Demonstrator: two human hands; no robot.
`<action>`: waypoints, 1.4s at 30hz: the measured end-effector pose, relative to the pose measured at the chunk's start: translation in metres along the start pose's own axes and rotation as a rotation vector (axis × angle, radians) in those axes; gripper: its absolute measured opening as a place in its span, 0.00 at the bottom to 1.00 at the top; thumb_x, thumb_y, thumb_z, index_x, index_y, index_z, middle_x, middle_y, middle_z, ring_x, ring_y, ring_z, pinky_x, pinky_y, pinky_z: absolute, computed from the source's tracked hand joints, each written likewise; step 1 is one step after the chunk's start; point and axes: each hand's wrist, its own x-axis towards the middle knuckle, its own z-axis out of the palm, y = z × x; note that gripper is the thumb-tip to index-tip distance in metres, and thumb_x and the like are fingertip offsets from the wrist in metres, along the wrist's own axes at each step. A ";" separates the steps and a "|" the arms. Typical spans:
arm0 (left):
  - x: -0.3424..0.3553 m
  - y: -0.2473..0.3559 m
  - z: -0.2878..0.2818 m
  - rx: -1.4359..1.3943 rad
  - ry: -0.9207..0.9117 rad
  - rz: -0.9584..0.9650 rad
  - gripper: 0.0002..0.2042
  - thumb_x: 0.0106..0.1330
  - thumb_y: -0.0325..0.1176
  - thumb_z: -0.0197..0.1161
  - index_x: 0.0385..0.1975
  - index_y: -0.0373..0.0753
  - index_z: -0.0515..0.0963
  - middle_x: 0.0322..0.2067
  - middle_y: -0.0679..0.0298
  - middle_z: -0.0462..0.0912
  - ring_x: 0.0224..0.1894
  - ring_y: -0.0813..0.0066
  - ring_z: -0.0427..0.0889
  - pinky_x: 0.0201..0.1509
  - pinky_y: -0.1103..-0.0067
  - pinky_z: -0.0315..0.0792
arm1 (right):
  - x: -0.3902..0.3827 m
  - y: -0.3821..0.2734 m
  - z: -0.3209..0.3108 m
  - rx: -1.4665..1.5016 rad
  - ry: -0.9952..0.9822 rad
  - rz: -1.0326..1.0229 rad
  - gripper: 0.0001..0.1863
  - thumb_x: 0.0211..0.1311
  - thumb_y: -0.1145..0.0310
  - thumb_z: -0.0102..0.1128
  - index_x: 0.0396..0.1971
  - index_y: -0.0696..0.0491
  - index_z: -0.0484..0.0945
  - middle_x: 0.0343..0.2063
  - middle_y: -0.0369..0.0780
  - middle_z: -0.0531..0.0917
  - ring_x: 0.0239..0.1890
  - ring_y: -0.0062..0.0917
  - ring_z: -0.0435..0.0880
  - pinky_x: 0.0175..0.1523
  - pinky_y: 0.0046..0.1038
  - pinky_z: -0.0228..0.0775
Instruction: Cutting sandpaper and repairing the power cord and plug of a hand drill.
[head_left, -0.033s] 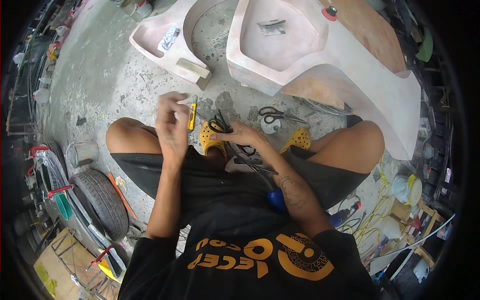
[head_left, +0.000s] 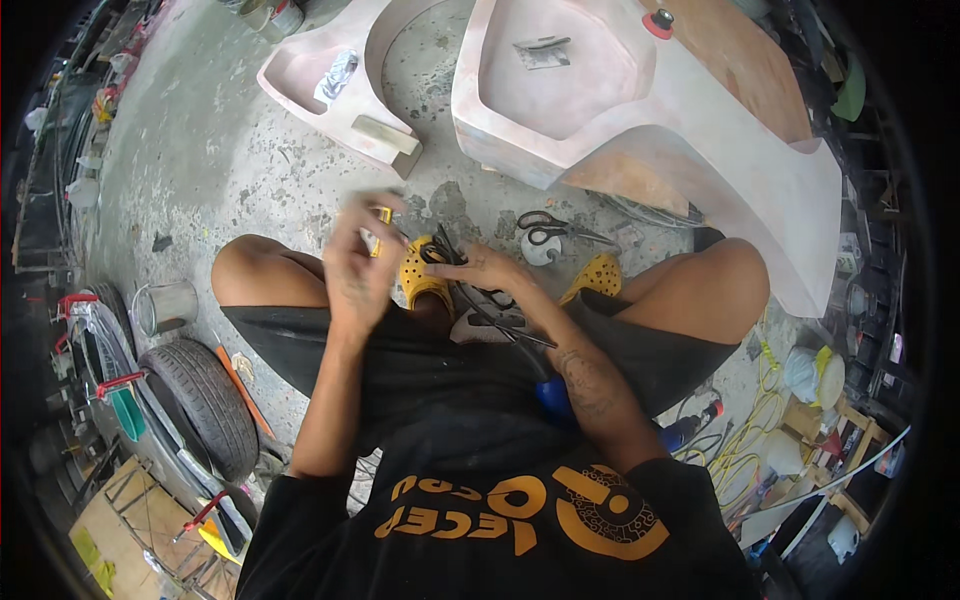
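Note:
My right hand [head_left: 492, 268] is closed round a black power cord [head_left: 438, 248], its bunched loops sticking out past the thumb above my yellow clog [head_left: 420, 285]. More cord hangs from that hand toward a blue-bodied tool [head_left: 553, 397] by my right forearm. My left hand [head_left: 358, 268] is in the air to the left of the cord. Its fingers are smeared by motion but look loosely curled and apart, with nothing seen in them. Behind them a yellow utility knife [head_left: 382, 230] lies on the floor, partly covered. Black-handled scissors [head_left: 545, 229] lie beyond my right hand.
Pale sanded moulded panels [head_left: 560, 165] stand ahead, one carrying a red-and-black disc [head_left: 659, 24]. At left are a tire [head_left: 215, 400], a metal can [head_left: 167, 306] and red clamps [head_left: 120, 384]. Yellow cord [head_left: 735, 450] and boxes crowd the right.
My left hand has shifted right, toward my right hand, and now overlaps the utility knife in view. My right hand and the cord have barely moved.

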 end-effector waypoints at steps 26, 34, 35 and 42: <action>-0.042 -0.030 0.066 0.216 -0.322 0.091 0.05 0.75 0.26 0.59 0.37 0.32 0.72 0.20 0.58 0.76 0.20 0.71 0.73 0.30 0.74 0.68 | -0.283 -0.110 -0.022 -0.171 0.258 0.299 0.34 0.64 0.39 0.66 0.40 0.62 0.79 0.32 0.49 0.82 0.38 0.44 0.83 0.49 0.40 0.75; -0.007 0.009 0.064 0.157 -0.392 0.190 0.05 0.75 0.24 0.59 0.40 0.34 0.69 0.15 0.60 0.74 0.13 0.71 0.70 0.20 0.74 0.62 | -0.275 -0.127 0.019 -0.180 0.494 0.336 0.33 0.68 0.42 0.63 0.40 0.63 0.72 0.35 0.54 0.81 0.39 0.52 0.83 0.49 0.44 0.76; 0.003 0.011 0.060 0.133 -0.351 0.216 0.04 0.75 0.24 0.59 0.40 0.34 0.69 0.14 0.61 0.73 0.13 0.72 0.68 0.20 0.75 0.61 | -0.271 -0.140 0.017 -0.171 0.514 0.278 0.31 0.69 0.43 0.62 0.40 0.64 0.73 0.35 0.55 0.81 0.38 0.53 0.83 0.47 0.45 0.76; 0.053 0.017 0.032 0.275 -0.332 0.332 0.04 0.77 0.26 0.57 0.41 0.35 0.70 0.13 0.62 0.68 0.14 0.73 0.64 0.20 0.73 0.59 | -0.210 -0.144 0.020 -0.167 0.686 0.106 0.27 0.69 0.49 0.65 0.43 0.63 0.78 0.31 0.54 0.82 0.36 0.52 0.83 0.42 0.42 0.74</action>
